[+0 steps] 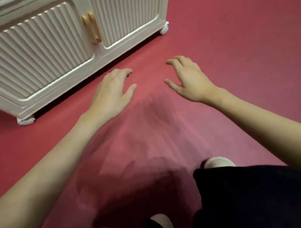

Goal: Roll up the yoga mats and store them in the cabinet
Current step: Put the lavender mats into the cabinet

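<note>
Red flooring (242, 43) fills most of the head view, and no yoga mat, rolled or flat, can be made out anywhere on it; where the mats lie cannot be told from this frame. A white cabinet (28, 59) with ribbed doors stands in the upper left of the frame, raised on small casters. Both doors are seen closed, with the two golden handles (92, 27) side by side at the centre seam.

The left hand (113, 94) and the right hand (189, 77) are held out over the floor at the middle of the frame, near the cabinet's lower edge but apart from it. Both hands are released, fingers spread and loosely bent, and nothing is grasped by either. Dark clothing (254, 196) and a pale shoe (218, 162) are seen at the lower edge, blurred.

As for progress, little can be judged: the cabinet is shut and its inside is hidden, so it cannot be said whether any mat is stored already. The doors would need opening for any storing yet to be done.
</note>
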The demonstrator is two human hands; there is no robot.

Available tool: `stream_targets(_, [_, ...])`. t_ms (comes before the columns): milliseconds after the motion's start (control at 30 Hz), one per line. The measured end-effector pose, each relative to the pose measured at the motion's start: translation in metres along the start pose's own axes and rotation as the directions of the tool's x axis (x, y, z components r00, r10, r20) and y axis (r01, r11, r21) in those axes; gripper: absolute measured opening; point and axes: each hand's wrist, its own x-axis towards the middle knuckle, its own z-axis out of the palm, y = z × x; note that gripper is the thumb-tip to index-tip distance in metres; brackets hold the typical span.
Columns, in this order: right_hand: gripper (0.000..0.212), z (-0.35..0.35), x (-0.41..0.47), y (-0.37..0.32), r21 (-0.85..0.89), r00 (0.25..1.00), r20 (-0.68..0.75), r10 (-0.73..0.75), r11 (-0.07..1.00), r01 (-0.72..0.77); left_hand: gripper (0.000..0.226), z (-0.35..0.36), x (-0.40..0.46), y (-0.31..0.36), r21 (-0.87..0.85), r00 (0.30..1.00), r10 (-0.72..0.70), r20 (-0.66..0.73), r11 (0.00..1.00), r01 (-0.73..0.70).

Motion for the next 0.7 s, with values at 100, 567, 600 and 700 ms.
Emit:
stream_targets(100, [0.053, -0.021, -0.061, 0.026, -0.075, 0.993, 0.026, 0.112, 0.991, -0.110, 0.044, 0.025, -0.001, 0.041, -0.070, 0.985, 0.145, 0.094, 0.988, -0.139])
stream_targets(567, [0.048, -0.134, -0.287, 0.138, -0.100, 0.771, -0.171, 0.613, 0.768, -0.633, 0.038, 0.108, 0.065, 0.298, -0.324, 0.693, 0.682, 0.231, 0.726, -0.607])
stream_targets(600, [0.048, -0.139, -0.308, 0.147, -0.088, 0.737, -0.180, 0.652, 0.735, -0.672, 0.038, 0.118, 0.066, 0.322, -0.341, 0.658, 0.713, 0.243, 0.698, -0.630])
stream_targets(700, [0.048, -0.147, -0.375, 0.173, -0.053, 0.623, -0.197, 0.757, 0.626, -0.778, 0.038, 0.153, 0.059, 0.397, -0.376, 0.525, 0.801, 0.286, 0.598, -0.708])
